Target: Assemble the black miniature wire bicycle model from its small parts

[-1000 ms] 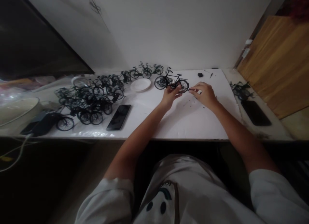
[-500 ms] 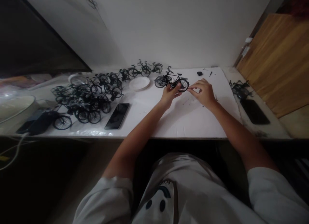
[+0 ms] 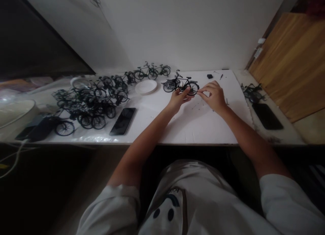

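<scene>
A small black model bicycle [image 3: 177, 84] stands upright on the white table [image 3: 203, 123], in front of me. My left hand [image 3: 179, 99] is closed around its frame near the rear wheel. My right hand [image 3: 215, 95] sits just to the right of that wheel, its fingertips pinched together at the wheel's edge on something too small to make out.
A crowd of several finished model bicycles [image 3: 88, 101] fills the table's left. A white dish [image 3: 146, 87] and a dark phone [image 3: 123, 121] lie between them and me. Another phone [image 3: 266, 116] and more bicycles [image 3: 252, 92] are at the right, by a wooden panel [image 3: 294, 59].
Both hands and the bicycle have stayed in almost the same place; my right fingertips have closed in a little toward the rear wheel. The view has shifted slightly.
</scene>
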Available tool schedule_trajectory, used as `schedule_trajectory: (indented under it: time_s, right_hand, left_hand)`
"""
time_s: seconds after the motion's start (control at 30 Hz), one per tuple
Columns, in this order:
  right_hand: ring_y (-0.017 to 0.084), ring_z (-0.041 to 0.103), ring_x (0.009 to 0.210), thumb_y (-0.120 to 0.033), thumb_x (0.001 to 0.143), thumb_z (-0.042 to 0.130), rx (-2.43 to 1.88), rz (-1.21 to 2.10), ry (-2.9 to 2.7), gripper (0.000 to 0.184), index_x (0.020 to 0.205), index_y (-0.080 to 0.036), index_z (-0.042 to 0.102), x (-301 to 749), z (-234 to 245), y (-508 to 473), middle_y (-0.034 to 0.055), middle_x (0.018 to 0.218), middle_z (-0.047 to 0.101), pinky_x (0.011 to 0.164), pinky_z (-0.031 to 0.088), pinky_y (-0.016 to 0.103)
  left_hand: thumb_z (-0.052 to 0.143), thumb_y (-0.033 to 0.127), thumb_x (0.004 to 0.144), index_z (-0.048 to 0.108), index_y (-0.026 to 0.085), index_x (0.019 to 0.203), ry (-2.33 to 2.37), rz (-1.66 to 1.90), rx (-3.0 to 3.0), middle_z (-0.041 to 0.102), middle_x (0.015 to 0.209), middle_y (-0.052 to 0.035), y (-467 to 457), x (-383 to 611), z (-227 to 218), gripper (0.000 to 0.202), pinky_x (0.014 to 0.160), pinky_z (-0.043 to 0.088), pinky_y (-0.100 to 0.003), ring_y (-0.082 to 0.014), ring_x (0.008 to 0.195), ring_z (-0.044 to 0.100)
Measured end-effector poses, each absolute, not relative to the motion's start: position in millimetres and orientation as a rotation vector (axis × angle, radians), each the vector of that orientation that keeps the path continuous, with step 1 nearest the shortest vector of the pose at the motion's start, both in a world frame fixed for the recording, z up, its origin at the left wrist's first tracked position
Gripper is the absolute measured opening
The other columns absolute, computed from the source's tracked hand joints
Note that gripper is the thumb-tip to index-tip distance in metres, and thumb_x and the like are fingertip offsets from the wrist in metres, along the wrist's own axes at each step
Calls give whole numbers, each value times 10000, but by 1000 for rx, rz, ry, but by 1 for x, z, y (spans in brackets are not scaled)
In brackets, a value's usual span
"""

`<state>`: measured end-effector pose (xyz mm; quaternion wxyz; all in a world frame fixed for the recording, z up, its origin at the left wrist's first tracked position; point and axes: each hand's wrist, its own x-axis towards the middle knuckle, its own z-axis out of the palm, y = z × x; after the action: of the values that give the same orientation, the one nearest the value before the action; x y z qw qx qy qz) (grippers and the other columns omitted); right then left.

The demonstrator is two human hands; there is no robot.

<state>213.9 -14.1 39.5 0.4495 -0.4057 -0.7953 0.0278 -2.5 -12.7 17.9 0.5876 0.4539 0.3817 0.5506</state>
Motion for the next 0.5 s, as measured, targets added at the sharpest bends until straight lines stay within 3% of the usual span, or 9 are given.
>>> schedule_trajectory:
  time_s: [0.23, 0.5]
  right_hand:
    - [299, 655, 1069, -277, 1044, 691, -966, 3, -2013, 185, 1053, -300, 875, 213, 37, -14, 82, 1037, 782, 1028, 564, 523]
    - [308, 645, 1068, -238, 991, 695, -1027, -51, -1989, 180, 1037, -298, 858, 210, 40, -19, 78, 1000, 739, 1024, 591, 532]
  left_hand:
    - [974, 616, 795, 714, 185, 1010, 864, 1278, 1023, 836, 1082, -131, -8, -3, 15, 548, 1050, 592, -438, -273, 1034, 830]
    - [957, 614, 818, 714, 186, 1009, 882, 1278, 1029, 838, 1091, -138, -10, -2, 17, 528, 1039, 592, -423, -268, 1040, 827]
